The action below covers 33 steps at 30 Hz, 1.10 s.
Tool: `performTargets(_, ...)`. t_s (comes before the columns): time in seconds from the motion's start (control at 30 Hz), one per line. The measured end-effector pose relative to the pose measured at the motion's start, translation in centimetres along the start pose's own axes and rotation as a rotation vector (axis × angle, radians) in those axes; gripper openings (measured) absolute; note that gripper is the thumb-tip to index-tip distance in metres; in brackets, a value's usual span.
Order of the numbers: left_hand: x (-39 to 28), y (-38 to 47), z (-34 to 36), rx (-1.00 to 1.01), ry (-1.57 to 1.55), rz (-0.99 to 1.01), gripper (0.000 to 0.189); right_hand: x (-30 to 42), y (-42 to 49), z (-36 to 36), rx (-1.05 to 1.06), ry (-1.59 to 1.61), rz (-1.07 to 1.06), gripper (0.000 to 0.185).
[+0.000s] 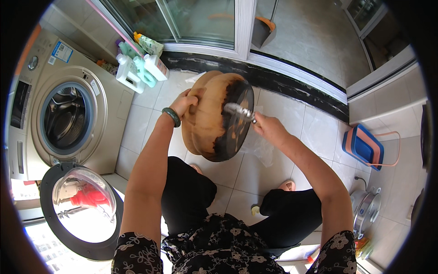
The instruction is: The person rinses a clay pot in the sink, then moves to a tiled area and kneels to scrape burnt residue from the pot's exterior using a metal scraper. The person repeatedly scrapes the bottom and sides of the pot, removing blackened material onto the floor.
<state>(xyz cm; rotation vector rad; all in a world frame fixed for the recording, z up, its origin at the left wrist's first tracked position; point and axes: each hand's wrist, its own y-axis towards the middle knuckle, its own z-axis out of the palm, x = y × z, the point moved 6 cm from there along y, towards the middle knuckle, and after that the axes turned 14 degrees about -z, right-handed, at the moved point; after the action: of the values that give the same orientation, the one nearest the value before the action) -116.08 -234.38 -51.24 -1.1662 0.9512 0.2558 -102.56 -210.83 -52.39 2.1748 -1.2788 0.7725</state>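
Observation:
A large tan pot (205, 120) with rounded sides is tipped on its side in front of me. Its base (236, 144) faces right and is blackened, with lighter streaks and a ragged dark edge spreading onto the side wall. My left hand (184, 102), a dark green bangle at the wrist, grips the pot's handle on the left. In my right hand (270, 128) is a thin, shiny metal tool (244, 112), its far end lying over the blackened base. Blur hides what kind of tool it is, and I cannot tell whether it touches.
A front-loading washing machine (106, 130) stands left, its round door (44, 219) swung open. Detergent bottles (131, 73) stand beside it. A clear plastic bag (261, 150) lies on the tiles. To the right are a blue-and-pink basket (379, 150) and a metal pot (368, 212). Sliding glass doors (202, 24) are ahead.

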Motion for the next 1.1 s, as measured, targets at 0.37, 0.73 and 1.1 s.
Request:
performTargets(0.37,-0.2,0.0,-0.2,-0.009,-0.008,-0.013,0.060,-0.4,0.2,-0.3,-0.024,-0.110,0.055,0.018)
performTargets(0.73,0.1,0.1,-0.5,0.008,-0.031,-0.027,0.061,-1.2,0.2,-0.2,0.061,0.078,0.126,0.019)
performTargets(1.1,0.8,0.8,-1.7,0.050,-0.034,0.044,0.061,2.1,-0.9,1.4,-0.133,-0.153,-0.124,0.019)
